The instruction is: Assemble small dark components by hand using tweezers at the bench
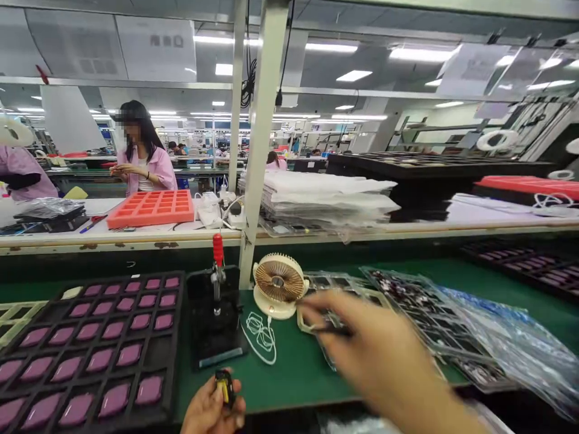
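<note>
Small black-yellow part [225, 386] in left hand [210, 413]

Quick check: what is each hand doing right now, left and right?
Left hand: closed on a small black and yellow part.
Right hand: blurred, reaching toward the clear trays; grip cannot be told.

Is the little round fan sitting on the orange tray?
No, the small round cream fan stands on the green table, below the orange tray.

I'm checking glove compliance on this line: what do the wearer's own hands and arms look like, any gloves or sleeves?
Both are bare. The left hand shows no glove, ring or sleeve. The right hand is motion-blurred, gloveless, its forearm uncovered to the frame edge. No watch or wristband shows.
</note>
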### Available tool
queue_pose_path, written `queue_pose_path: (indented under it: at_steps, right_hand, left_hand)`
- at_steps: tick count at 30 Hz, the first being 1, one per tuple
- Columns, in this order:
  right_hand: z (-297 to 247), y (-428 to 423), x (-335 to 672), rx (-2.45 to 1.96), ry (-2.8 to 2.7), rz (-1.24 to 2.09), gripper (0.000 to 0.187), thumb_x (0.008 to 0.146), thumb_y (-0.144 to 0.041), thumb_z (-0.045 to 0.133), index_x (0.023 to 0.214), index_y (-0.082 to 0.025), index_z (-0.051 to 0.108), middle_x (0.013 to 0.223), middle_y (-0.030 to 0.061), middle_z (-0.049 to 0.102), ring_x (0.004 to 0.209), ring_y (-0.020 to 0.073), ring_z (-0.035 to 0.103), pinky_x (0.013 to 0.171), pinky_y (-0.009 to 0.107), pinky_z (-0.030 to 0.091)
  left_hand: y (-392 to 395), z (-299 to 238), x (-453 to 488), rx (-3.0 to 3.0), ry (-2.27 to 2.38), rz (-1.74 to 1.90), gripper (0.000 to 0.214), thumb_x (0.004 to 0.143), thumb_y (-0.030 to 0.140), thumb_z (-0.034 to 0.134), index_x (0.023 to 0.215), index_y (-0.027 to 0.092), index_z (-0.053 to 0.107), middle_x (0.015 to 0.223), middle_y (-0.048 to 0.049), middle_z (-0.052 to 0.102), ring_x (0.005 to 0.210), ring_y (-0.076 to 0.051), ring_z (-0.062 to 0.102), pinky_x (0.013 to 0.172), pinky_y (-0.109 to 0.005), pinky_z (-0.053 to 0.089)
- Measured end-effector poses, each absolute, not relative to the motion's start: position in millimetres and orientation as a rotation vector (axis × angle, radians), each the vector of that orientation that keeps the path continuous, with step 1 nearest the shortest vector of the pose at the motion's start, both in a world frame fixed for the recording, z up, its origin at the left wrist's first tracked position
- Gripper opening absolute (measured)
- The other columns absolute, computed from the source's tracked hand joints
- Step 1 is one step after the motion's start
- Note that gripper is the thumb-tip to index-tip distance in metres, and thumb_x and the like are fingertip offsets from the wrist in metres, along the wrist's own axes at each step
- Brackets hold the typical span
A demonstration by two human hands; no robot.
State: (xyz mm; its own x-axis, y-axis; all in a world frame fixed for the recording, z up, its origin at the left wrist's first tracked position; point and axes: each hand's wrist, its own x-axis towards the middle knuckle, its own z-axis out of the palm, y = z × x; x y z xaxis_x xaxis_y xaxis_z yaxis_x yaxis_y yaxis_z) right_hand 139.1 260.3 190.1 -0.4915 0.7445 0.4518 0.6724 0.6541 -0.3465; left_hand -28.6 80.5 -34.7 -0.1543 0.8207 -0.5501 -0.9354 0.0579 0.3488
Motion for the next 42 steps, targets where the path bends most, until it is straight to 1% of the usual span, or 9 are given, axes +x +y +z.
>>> queue_pose_path:
  at_steps: [2,8,10,15,26,29,33,37,42]
  right_hand:
    - [107.6,199.8,146.6,-1.365,-2.224,0.687,0.020,0.093,-0.031,0.062,0.104,-0.022,0.076,0.102,-0.0005,0.072,0.092,0.0089,0.071,0.081,0.017,0.048]
    - [-29.0,116.7,154.1,-1.458,-1.599,1.935,0.080,0.077,-0.085,0.070,0.094,-0.006,0.071,0.101,0.0150,0.069,0.095,0.0168,0.068,0.090,0.020,0.054]
    - [-27.6,104.6,154.7,-1.528,-1.350,2.061,0.087,0.064,-0.084,0.081,0.097,-0.005,0.070,0.088,0.0120,0.065,0.080,0.0126,0.063,0.077,0.019,0.052]
    - [3.2,88.0,148.0,-1.524,-1.056,2.397,0.115,0.066,-0.088,0.079,0.134,0.004,0.058,0.058,-0.0075,0.022,0.048,0.0004,0.017,0.048,0.018,0.013]
    - [-1.6,110.4,146.8,-1.623,-0.913,2.066,0.084,0.064,-0.059,0.094,0.122,-0.005,0.069,0.107,0.0099,0.070,0.050,-0.0042,0.033,0.045,0.015,0.025]
    - [7.9,107.6,143.2,-1.516,-1.198,1.818,0.054,0.078,-0.049,0.088,0.109,-0.007,0.076,0.131,0.0154,0.067,0.056,-0.0047,0.041,0.056,0.012,0.044]
    - [28.6,104.6,126.3,-1.193,-1.691,1.382,0.017,0.091,-0.025,0.077,0.104,-0.013,0.080,0.122,0.0090,0.071,0.062,-0.0001,0.059,0.053,0.009,0.045]
    - [41.5,107.6,112.3,-0.942,-1.901,1.134,0.017,0.089,-0.009,0.076,0.105,-0.014,0.081,0.123,0.0051,0.071,0.102,0.0087,0.075,0.080,0.008,0.061]
    - [45.0,112.2,111.0,-0.843,-2.000,1.071,0.016,0.088,-0.009,0.077,0.103,-0.011,0.081,0.125,0.0065,0.070,0.105,0.0104,0.075,0.095,0.012,0.062]
  left_hand:
    - [69.8,-16.9,-19.5,-0.196,0.651,1.534,0.040,0.060,0.032,0.100,0.097,0.025,0.085,0.098,-0.0092,0.075,0.086,-0.022,0.073,0.073,-0.029,0.057]
    - [36.6,-2.2,3.5,0.002,0.638,1.590,0.020,0.088,0.030,0.081,0.103,0.016,0.083,0.105,-0.0162,0.071,0.087,-0.022,0.071,0.075,-0.031,0.055]
    - [29.6,-4.1,2.9,0.049,0.625,1.566,0.018,0.096,0.025,0.071,0.106,0.011,0.080,0.110,-0.0170,0.070,0.085,-0.018,0.069,0.081,-0.030,0.054]
    - [17.9,-5.9,-8.8,-0.015,0.751,1.536,0.021,0.095,0.023,0.073,0.112,0.011,0.076,0.116,-0.0169,0.071,0.091,-0.018,0.070,0.085,-0.029,0.056]
    - [31.9,4.7,-32.5,-0.271,0.784,1.430,0.038,0.098,0.033,0.070,0.129,0.012,0.078,0.136,-0.0250,0.064,0.100,-0.025,0.070,0.081,-0.032,0.058]
    - [33.4,4.5,-36.7,-0.224,0.842,1.442,0.037,0.097,0.032,0.073,0.130,0.016,0.078,0.138,-0.0223,0.064,0.105,-0.025,0.072,0.087,-0.030,0.061]
    - [27.8,2.9,-39.7,-0.012,0.806,1.471,0.050,0.098,0.022,0.072,0.146,0.035,0.068,0.137,-0.0130,0.067,0.120,-0.020,0.070,0.104,-0.034,0.060]
    - [22.6,5.4,-40.6,0.093,0.860,1.507,0.037,0.093,0.021,0.078,0.128,0.032,0.078,0.132,-0.0072,0.071,0.114,-0.016,0.072,0.099,-0.025,0.061]
    - [16.7,4.4,-37.9,0.265,0.992,1.523,0.038,0.099,0.024,0.073,0.134,0.039,0.075,0.141,-0.0059,0.066,0.125,-0.016,0.068,0.106,-0.026,0.056]
